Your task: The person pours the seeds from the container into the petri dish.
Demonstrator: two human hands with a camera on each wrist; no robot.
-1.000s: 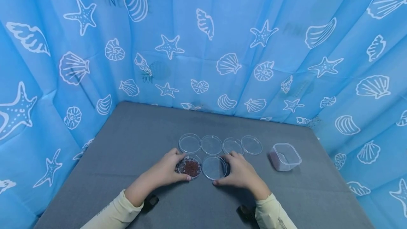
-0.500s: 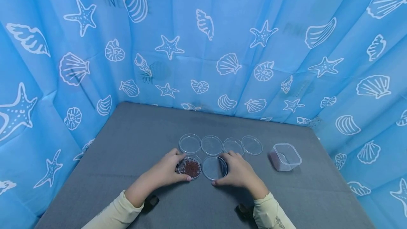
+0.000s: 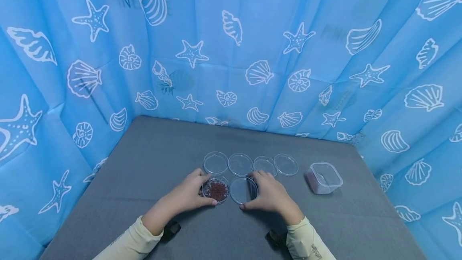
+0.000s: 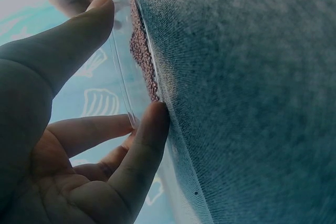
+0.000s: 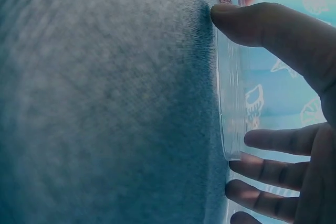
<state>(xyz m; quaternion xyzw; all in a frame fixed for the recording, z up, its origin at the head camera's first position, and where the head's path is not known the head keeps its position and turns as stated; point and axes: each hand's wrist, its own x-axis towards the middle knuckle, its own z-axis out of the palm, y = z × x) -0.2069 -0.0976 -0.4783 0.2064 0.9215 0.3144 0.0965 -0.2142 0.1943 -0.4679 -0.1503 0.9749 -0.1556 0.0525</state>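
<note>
My left hand [image 3: 193, 192] holds a clear petri dish [image 4: 122, 69] by its rim, thumb on the near side and fingers on the far side. Small reddish-brown grains [image 3: 218, 191] are heaped inside it. Just to the right, an empty petri dish [image 3: 241, 190] lies on the grey cloth, and my right hand [image 3: 271, 196] spans its right side. In the right wrist view the thumb [image 5: 236, 22] is at one end of this dish [image 5: 229, 93], with fingertips at the other end. The two dishes stand side by side, close together.
Behind the hands several empty clear dishes [image 3: 215, 163] stand in a row. A square plastic tub [image 3: 326, 179] with reddish contents is at the right. The grey cloth-covered table [image 3: 162, 139] meets a blue shell-print curtain [image 3: 216, 51] at the back and sides.
My right hand and sleeve have shifted very slightly left around the empty dish. The left hand and the dish of grains look unmoved.
</note>
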